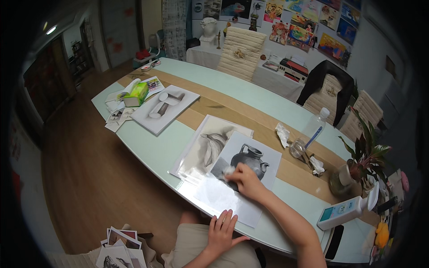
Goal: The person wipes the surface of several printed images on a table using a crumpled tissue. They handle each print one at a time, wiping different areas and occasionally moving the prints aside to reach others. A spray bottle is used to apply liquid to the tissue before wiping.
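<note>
My right hand [248, 182] pinches a crumpled white tissue [229, 171] against the grey shaded part of a pencil drawing of a jug [256, 162]. Near the table's front edge, my left hand [223, 231] lies with its fingers spread on the lower edge of the papers, holding nothing. Under the jug drawing, to its left, lies a drawing of bananas [211, 150], partly covered. A drawing of geometric solids [166, 109] on a thick board lies farther left on the glass-topped table [147, 140].
A green tissue box [136, 95] stands at the far left. To the right are crumpled tissues [282, 134], a glass jar [297, 148] with a blue-handled tool, a plastic bottle [315, 125], a plant in a vase [340, 181], a white pump bottle [340, 212] and a phone [334, 242].
</note>
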`<act>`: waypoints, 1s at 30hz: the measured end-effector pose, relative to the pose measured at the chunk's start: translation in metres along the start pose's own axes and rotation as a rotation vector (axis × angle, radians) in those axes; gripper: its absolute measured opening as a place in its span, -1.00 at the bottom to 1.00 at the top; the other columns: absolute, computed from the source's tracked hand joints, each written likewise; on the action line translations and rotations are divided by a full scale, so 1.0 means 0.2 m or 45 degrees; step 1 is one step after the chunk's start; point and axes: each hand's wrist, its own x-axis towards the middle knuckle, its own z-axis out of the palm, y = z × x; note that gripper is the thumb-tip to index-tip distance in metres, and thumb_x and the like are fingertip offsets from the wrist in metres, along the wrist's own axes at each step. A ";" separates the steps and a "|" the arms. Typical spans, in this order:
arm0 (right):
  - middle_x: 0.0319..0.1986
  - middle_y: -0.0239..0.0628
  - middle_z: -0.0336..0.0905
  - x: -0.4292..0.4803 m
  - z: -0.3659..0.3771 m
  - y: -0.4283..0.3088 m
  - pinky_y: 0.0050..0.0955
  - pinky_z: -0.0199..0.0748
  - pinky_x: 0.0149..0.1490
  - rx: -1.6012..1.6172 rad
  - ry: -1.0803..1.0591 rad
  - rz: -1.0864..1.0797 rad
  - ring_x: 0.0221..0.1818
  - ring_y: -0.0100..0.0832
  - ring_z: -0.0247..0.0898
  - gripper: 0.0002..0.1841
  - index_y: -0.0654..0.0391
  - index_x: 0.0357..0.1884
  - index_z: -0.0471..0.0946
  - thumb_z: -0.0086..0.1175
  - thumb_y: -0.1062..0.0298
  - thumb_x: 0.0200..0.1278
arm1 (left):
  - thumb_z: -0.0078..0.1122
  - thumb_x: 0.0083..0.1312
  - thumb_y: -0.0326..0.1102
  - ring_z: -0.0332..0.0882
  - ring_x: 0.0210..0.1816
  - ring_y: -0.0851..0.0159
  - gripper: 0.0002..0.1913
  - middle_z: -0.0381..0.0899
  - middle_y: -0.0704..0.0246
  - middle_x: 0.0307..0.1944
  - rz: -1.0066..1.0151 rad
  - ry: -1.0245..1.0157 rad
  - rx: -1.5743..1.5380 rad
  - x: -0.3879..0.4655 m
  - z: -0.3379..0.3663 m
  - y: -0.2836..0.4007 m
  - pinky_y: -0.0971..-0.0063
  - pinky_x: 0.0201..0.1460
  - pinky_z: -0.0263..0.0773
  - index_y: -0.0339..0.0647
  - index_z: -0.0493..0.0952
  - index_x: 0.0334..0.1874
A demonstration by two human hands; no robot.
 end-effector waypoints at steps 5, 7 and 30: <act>-0.40 -0.19 0.38 0.02 0.12 -0.04 -0.32 0.34 -0.14 0.032 0.119 -0.026 -0.26 -0.17 0.33 -0.66 0.07 -0.22 0.68 0.11 0.66 -0.05 | 0.24 0.00 0.41 0.22 0.34 0.08 -0.08 0.31 0.17 0.29 0.017 -0.014 -0.010 -0.01 0.02 0.00 0.04 0.35 0.06 -0.23 0.36 0.22; -0.38 -0.22 0.37 -0.05 0.10 -0.17 -0.31 0.34 -0.12 0.146 -0.059 -0.069 -0.26 -0.18 0.32 -0.65 0.06 -0.19 0.67 0.12 0.65 -0.04 | 0.26 -0.03 0.42 0.21 0.34 0.06 -0.05 0.30 0.15 0.29 0.013 -0.012 -0.008 -0.02 0.03 -0.01 0.02 0.38 0.02 -0.23 0.33 0.24; -0.39 -0.11 0.46 -0.10 -0.33 0.59 -0.25 0.42 -0.15 -0.415 0.601 0.512 -0.29 -0.13 0.46 -0.83 0.19 -0.31 0.70 0.14 0.61 0.07 | 0.25 -0.01 0.43 0.23 0.34 0.00 -0.03 0.32 0.08 0.28 0.040 -0.038 0.004 -0.01 0.03 -0.01 -0.05 0.38 -0.03 -0.27 0.33 0.24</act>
